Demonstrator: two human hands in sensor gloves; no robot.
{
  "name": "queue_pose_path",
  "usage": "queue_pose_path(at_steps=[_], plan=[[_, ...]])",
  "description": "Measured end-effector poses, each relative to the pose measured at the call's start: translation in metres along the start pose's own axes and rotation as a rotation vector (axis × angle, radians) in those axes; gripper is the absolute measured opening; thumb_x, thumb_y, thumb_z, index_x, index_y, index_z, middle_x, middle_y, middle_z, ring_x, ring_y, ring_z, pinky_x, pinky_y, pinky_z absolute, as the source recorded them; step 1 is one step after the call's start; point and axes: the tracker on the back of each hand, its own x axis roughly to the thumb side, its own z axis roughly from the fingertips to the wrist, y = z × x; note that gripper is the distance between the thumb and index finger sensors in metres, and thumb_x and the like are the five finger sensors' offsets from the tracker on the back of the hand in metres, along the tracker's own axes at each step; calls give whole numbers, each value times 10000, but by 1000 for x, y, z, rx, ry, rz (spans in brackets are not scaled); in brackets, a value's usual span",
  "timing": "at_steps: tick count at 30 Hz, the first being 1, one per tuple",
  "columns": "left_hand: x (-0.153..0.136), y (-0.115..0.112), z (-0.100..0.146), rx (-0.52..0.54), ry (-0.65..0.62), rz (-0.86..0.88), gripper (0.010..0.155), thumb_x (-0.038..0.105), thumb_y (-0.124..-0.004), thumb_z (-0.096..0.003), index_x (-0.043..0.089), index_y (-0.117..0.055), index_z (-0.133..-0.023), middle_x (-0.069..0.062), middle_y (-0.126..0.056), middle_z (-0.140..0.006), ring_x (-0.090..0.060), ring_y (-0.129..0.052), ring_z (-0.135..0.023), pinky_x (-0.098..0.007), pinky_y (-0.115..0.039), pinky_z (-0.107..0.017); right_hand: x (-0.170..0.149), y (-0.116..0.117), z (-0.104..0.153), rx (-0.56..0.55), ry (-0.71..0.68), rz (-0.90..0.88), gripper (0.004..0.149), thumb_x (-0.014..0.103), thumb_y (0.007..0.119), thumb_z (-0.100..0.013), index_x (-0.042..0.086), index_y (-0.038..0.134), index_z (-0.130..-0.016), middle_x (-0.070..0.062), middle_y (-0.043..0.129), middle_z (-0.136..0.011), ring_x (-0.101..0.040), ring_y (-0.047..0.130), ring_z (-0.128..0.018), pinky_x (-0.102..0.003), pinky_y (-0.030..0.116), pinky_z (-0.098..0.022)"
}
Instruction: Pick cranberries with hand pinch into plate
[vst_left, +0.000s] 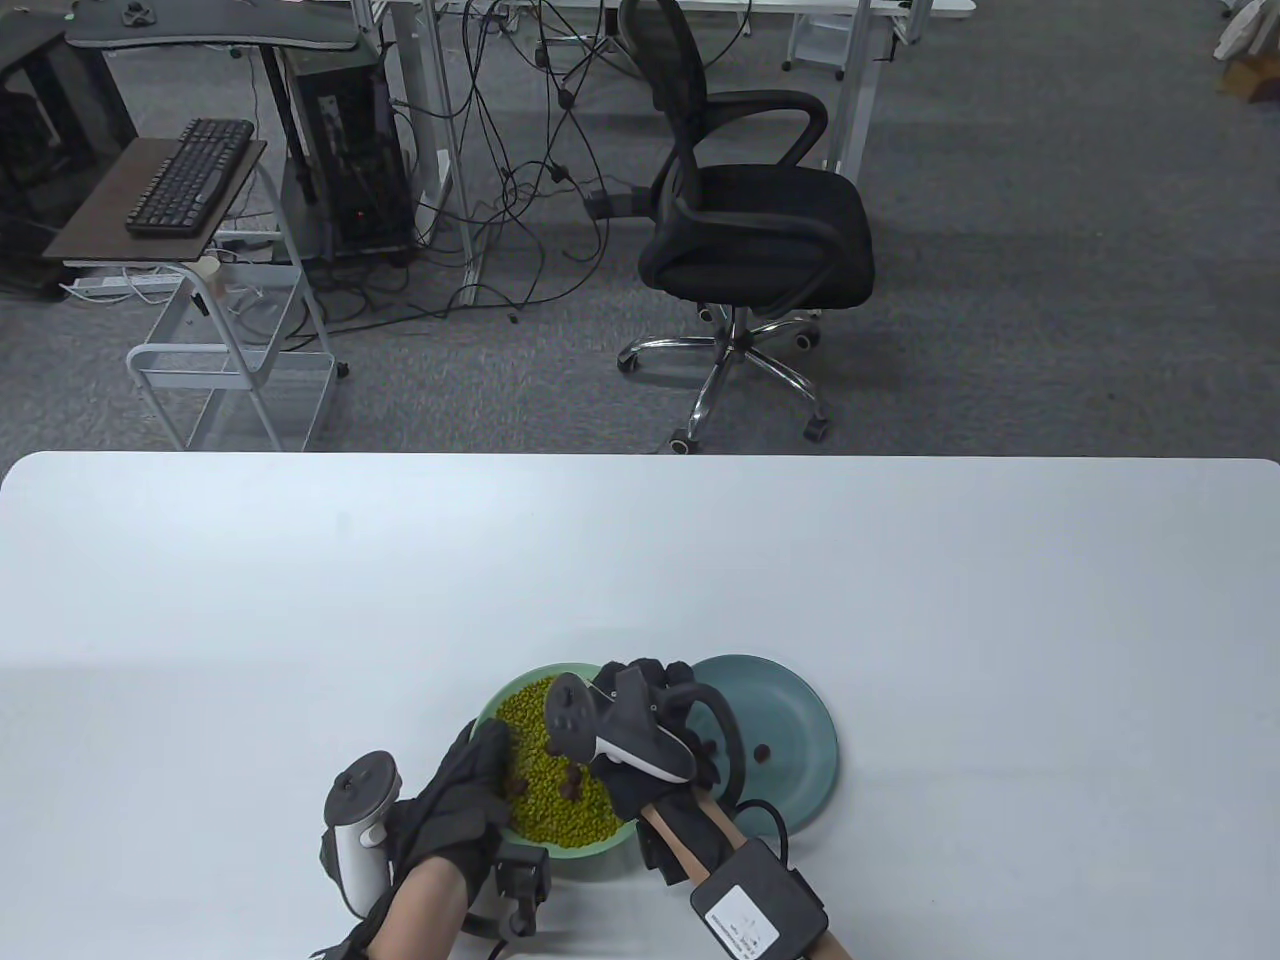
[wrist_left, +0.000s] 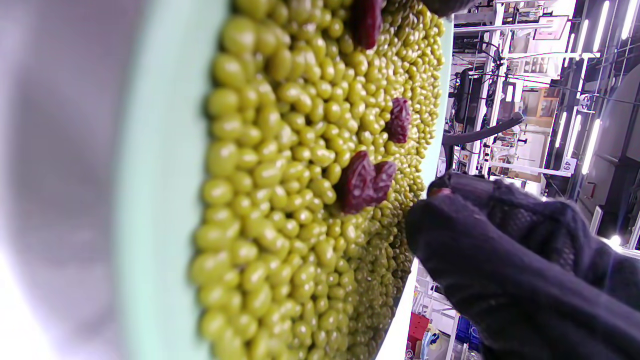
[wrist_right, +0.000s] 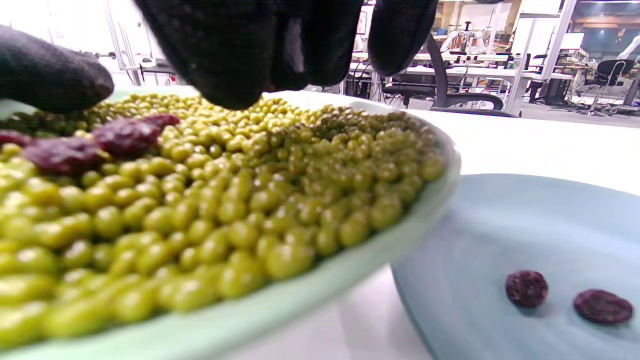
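Observation:
A light green bowl (vst_left: 600, 850) full of green beans sits at the table's near edge. Dark red cranberries (vst_left: 572, 785) lie on the beans; they also show in the left wrist view (wrist_left: 364, 182) and the right wrist view (wrist_right: 125, 135). A teal plate (vst_left: 800, 700) stands to the bowl's right, with two cranberries (wrist_right: 526, 288) on it. My right hand (vst_left: 640, 685) hovers over the bowl with its fingers (wrist_right: 235, 60) bunched just above the beans. A small red bit (wrist_left: 440, 191) shows at its fingertips. My left hand (vst_left: 470, 780) holds the bowl's left rim, thumb over the beans.
The white table (vst_left: 300, 600) stretches far to the left, right and back. Beyond its far edge stand a black office chair (vst_left: 760, 230) and a wire cart (vst_left: 230, 360).

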Motion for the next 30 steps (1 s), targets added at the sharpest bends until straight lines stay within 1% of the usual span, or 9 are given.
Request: queue_pose_path(at_steps=[10, 17, 24, 30], plan=[[0, 0, 0, 2, 0, -1, 493, 505, -573, -788, 244, -457, -1190, -106, -883, -942, -244, -1065, -748, -346, -944, -544, -22, -5, 19, -89, 63, -87, 515, 333, 862, -547, 104, 737, -990, -141, 677, -1157, -476, 661, -1044, -731, 404, -698], [0, 0, 0, 2, -1, -3, 493, 506, -572, -788, 245, -456, -1189, -104, -882, -944, -245, -1065, -748, -345, -945, -544, -43, -3, 27, -108, 127, -131, 514, 327, 862, -549, 97, 736, -991, -146, 677, -1156, -482, 659, -1042, -732, 403, -698], [0, 0, 0, 2, -1, -2, 492, 505, -572, -788, 245, -456, -1189, -105, -881, -945, -246, -1065, -748, -345, -945, -544, -66, 1, 27, -118, 257, -138, 514, 317, 859, -554, 82, 734, -994, -164, 669, -1157, -492, 650, -1041, -735, 401, -699], [0, 0, 0, 0, -3, -1, 490, 506, -572, -789, 248, -456, -1189, -103, -881, -944, -244, -1066, -747, -345, -945, -545, -91, 15, 23, -104, 371, -124, 513, 310, 857, -558, 78, 731, -997, -170, 661, -1161, -501, 635, -1043, -734, 395, -701]])
